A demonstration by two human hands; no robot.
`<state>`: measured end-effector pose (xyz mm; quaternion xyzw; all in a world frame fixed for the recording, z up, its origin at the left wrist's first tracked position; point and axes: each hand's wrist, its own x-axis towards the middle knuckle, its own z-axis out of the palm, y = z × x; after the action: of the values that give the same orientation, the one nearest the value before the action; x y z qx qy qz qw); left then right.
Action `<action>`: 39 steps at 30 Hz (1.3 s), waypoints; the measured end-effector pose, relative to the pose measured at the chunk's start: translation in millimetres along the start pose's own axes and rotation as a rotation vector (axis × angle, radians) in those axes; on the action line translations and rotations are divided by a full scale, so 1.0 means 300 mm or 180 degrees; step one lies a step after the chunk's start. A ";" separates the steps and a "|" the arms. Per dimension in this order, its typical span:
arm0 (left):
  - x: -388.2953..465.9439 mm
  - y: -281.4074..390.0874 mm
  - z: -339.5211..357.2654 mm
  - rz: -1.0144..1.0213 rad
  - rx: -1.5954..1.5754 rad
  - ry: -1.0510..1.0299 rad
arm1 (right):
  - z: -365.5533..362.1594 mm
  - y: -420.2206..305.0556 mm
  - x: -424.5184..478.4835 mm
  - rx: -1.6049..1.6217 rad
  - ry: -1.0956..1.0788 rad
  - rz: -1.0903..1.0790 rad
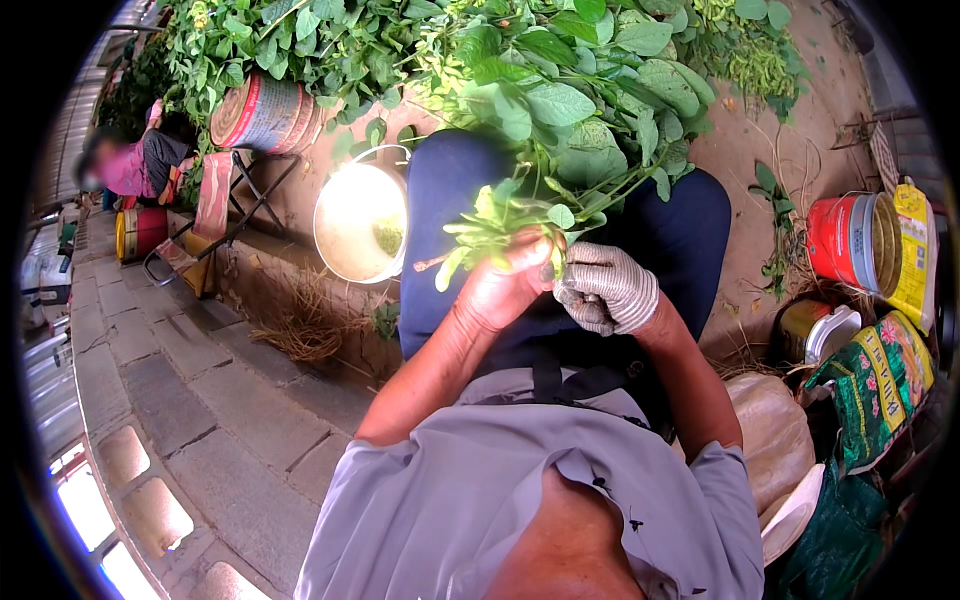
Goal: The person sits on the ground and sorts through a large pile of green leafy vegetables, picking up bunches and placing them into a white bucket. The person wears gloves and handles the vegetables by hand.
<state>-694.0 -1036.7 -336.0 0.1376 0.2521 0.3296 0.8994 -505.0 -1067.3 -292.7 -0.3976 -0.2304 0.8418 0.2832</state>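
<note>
My bare left hand (499, 289) grips a pod-bearing stem of a green bean plant, likely soybean. Light green pods (480, 232) fan out over its fingers, and the stem's brown cut end sticks out to the left. Against it, my right hand (611, 289), in a grey striped knit glove, has its fingers curled on the same plant; exactly what they pinch is hidden. The plant's broad leaves (559, 105) spread over my knees. Beside my left knee stands a white bucket (337, 251), brightly lit, with some green pods (388, 237) inside.
Cut bean plants (300, 37) are heaped ahead. A tipped can (262, 116) and a folding stool (255, 191) lie left, with another person (139, 169) beyond. Dry straw (307, 322) lies beside a low ledge. At right are a red bucket (832, 232) and a green printed sack (855, 390).
</note>
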 end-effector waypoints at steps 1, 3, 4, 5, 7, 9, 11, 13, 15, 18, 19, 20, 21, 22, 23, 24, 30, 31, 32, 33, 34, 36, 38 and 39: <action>-0.002 0.001 0.001 -0.0013 -0.0027 -0.0040 | -0.003 0.006 0.005 0.0007 0.0039 -0.0007; 0.006 -0.010 0.026 0.0248 0.0505 0.0169 | -0.011 0.027 0.022 0.0017 0.0120 -0.0024; 0.011 -0.018 0.036 0.0378 0.0771 0.0273 | -0.006 0.030 0.026 -0.0110 0.0253 -0.0060; 0.008 -0.027 0.039 0.0442 0.1035 0.0490 | 0.000 0.033 0.031 -0.0235 0.0384 -0.0095; 0.003 -0.033 0.058 0.0437 0.1433 0.0677 | -0.010 0.054 0.042 -0.0625 0.0564 -0.0237; 0.005 -0.026 0.052 0.0283 0.1597 0.0856 | -0.008 0.050 0.041 -0.0521 0.0550 -0.0212; 0.000 -0.019 0.053 0.0226 0.1539 0.0870 | -0.012 0.041 0.038 -0.0354 0.0499 -0.0164; -0.001 -0.014 0.035 0.0210 0.1339 0.0738 | -0.025 0.034 0.035 -0.0160 0.0451 -0.0085; 0.000 -0.002 0.039 0.0170 0.1268 0.0564 | -0.036 0.027 0.035 0.0182 0.0387 -0.0072; 0.003 -0.008 0.031 0.0247 0.1170 0.0517 | -0.046 0.043 0.050 0.0241 0.0395 -0.0180; 0.005 -0.015 0.025 0.0295 0.1139 0.0537 | -0.036 0.038 0.050 0.0183 0.0489 -0.0106; 0.009 -0.023 0.018 0.0333 0.1001 0.0553 | -0.031 0.036 0.051 0.0077 0.0550 -0.0096; 0.013 -0.032 0.011 0.0371 0.0863 0.0568 | -0.026 0.036 0.052 -0.0030 0.0611 -0.0087; 0.015 -0.037 0.008 0.0409 0.0725 0.0583 | -0.023 0.035 0.051 -0.0137 0.0671 -0.0077; 0.015 -0.041 0.009 0.0414 0.0793 0.0654 | -0.017 0.025 0.043 -0.0577 0.0787 -0.0193; 0.012 -0.044 0.011 0.0419 0.0861 0.0725 | -0.008 0.010 0.031 -0.1018 0.0901 -0.0310; 0.005 -0.026 0.027 0.0274 0.0766 0.0482 | -0.071 -0.022 0.027 -0.3391 0.1541 -0.1714; 0.003 -0.025 0.025 0.0237 0.0740 0.0412 | -0.078 -0.040 0.030 -0.3252 0.1737 -0.1704; 0.001 -0.025 0.031 0.0202 0.0732 0.0566 | -0.084 -0.056 0.033 -0.3110 0.1947 -0.1697; -0.001 -0.023 0.043 0.0167 0.0724 0.0722 | -0.090 -0.079 0.040 -0.2754 0.1920 -0.1826; -0.003 -0.022 0.057 0.0133 0.0714 0.0880 | -0.091 -0.105 0.045 -0.2960 0.1975 -0.2008; -0.004 -0.019 0.090 0.0171 0.0784 0.1225 | -0.094 -0.145 0.070 -0.2991 0.1902 -0.1875; 0.000 -0.022 0.099 0.0160 0.0856 0.1457 | -0.092 -0.157 0.117 -0.3378 0.1783 -0.1911; 0.006 -0.024 0.097 0.0128 0.0893 0.1516 | -0.084 -0.162 0.141 -0.3567 0.1720 -0.1929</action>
<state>-673.3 -1043.3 -315.5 0.1844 0.4968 0.3323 0.7802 -492.7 -999.6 -300.2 -0.5978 -0.6529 0.3511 0.3052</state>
